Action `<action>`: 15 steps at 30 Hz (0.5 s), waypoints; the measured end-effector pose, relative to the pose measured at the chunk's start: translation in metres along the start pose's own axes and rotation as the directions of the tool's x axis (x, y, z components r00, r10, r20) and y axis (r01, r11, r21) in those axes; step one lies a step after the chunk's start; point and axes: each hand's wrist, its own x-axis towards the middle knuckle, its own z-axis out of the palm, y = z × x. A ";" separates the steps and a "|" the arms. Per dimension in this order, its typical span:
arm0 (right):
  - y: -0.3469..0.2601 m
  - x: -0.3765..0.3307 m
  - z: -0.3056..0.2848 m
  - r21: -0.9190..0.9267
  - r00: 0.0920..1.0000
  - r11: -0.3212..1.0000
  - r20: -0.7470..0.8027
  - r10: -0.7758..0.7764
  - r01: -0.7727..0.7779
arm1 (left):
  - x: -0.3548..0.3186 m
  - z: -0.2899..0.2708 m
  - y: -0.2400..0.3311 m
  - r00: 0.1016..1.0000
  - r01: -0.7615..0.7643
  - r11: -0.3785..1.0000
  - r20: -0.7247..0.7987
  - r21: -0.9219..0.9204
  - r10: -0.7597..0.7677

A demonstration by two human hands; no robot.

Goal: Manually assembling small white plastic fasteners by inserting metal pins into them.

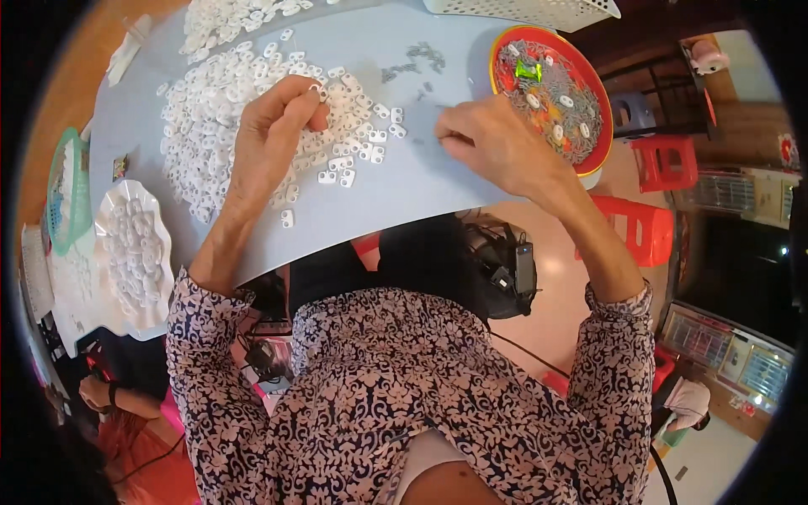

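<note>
Over a big heap of small white plastic pieces with two holes [206,126], my left hand [282,122] is closed, with one white plastic piece [320,93] pinched at the thumb and forefinger. My right hand [492,139] hovers above the grey tabletop [412,181], its fingers pressed together; whatever is between them cannot be made out. Beside it stands a round red tray with a yellow rim [603,126], filled with small grey screw-like pins [581,80]. Several white pieces and a shiny green wrapper [528,71] lie among the pins. Loose grey pins [425,57] are scattered farther back.
A white wavy-edged dish [160,316] of white pieces stands left, near a green basket [71,189]. At the back are a white perforated basket [539,12] and more white pieces [227,21]. Red stools [665,164] stand right. Another person's arm [135,397] shows lower left.
</note>
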 end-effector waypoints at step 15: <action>-0.012 0.037 0.013 -0.196 0.997 0.980 -0.071 0.030 -0.043 | 0.000 0.001 -0.001 0.999 0.002 1.000 0.033 -0.011 -0.002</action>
